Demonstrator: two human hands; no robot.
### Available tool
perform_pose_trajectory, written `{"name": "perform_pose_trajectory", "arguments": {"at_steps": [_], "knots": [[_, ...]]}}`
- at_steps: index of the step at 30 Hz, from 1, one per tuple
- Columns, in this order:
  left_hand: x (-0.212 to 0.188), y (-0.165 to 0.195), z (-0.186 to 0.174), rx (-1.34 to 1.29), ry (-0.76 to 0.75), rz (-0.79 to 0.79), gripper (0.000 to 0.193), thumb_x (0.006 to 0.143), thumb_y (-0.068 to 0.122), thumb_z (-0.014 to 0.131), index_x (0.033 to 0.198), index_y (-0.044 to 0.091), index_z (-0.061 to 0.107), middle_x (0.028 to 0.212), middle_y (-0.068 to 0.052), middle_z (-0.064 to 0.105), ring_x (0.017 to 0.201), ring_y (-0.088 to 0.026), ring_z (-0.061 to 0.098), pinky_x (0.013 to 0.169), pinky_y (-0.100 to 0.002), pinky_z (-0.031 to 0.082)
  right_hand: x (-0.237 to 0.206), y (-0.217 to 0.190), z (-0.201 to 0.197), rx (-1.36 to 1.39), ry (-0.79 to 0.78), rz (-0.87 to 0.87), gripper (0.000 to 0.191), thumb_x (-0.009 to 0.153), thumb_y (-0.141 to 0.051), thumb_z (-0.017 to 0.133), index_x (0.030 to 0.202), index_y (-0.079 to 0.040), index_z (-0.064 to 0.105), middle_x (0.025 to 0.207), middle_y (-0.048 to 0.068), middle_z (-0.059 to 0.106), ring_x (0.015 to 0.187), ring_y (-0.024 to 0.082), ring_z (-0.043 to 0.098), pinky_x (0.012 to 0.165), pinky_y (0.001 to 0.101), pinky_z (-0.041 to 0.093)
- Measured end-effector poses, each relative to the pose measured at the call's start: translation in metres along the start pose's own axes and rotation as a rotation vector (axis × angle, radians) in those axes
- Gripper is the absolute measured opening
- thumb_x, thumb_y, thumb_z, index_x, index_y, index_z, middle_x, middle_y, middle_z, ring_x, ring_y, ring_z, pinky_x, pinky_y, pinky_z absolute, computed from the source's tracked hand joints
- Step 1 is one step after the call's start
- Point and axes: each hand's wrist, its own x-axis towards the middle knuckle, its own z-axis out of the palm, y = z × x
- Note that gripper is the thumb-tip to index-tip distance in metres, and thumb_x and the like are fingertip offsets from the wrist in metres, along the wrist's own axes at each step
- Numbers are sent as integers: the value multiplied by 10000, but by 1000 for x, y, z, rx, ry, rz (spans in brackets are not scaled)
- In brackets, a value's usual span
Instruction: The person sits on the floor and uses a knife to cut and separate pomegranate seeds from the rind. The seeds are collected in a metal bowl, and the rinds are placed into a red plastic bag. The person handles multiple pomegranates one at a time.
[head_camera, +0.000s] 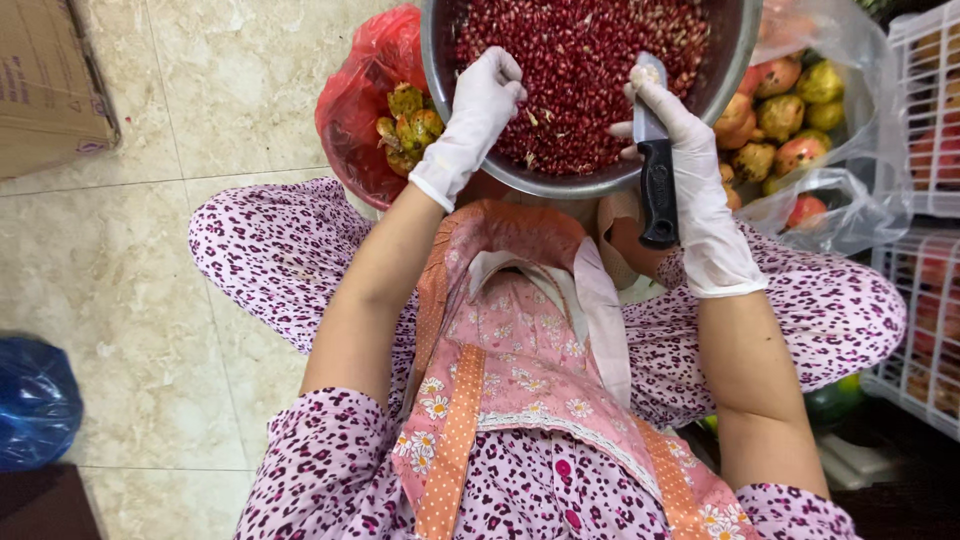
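Both gloved hands rest at the near rim of a big metal bowl (735, 60) heaped with pomegranate seeds (580, 70) — the right hand (690, 180) has its fingers wrapped around a black-handled knife (655, 170), blade over the seeds. The left hand (475, 115) curls its fingers loosely into the seeds. A red bag of peels (370, 100) sits left, a clear bag of pomegranates (800, 120) right.

White-gloved hands (480, 110), dark red seeds (580, 60), black-handled knife (657, 170), pink spotted trousers (270, 250).
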Motion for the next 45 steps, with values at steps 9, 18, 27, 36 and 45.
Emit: {"name": "perform_pose_trajectory", "arguments": {"at_steps": [9,18,27,36,45], "knots": [[-16,-5,9,599,-14,550,80,761,55,780,829,46,738,866,-163,699,825,-345,674,783,-448,543,-26,-20,18,-54,9,71,509,905,-494,728,1236,-107,718,1138,-47,725,902,131,732,707,239,542],[-4,5,0,51,-180,348,141,878,-45,666,952,67,710,945,-96,727,913,-242,700,843,-344,586,-36,-25,17,-85,5,40,489,939,-476,687,1252,-102,726,1120,-34,730,883,100,706,717,229,513],[1,5,14,651,-129,573,121,814,-26,729,892,61,761,939,-132,745,882,-281,713,828,-375,580,-27,0,0,-191,-81,-58,443,1026,-384,660,1389,-130,655,1190,-40,683,931,84,664,767,213,502],[9,6,-28,-493,-480,-216,50,941,60,696,982,49,722,906,-59,749,800,-162,770,705,-262,636,-25,3,-13,-289,-155,-111,419,1106,-235,547,1522,-190,559,1434,-9,615,1056,142,707,808,241,550],[-14,-12,0,539,-452,48,169,809,111,793,977,127,784,1018,-58,755,883,-191,714,855,-312,560,-24,7,-15,-260,-209,-146,434,1137,-218,539,1569,-201,522,1505,14,593,1098,161,702,838,247,557]]}}
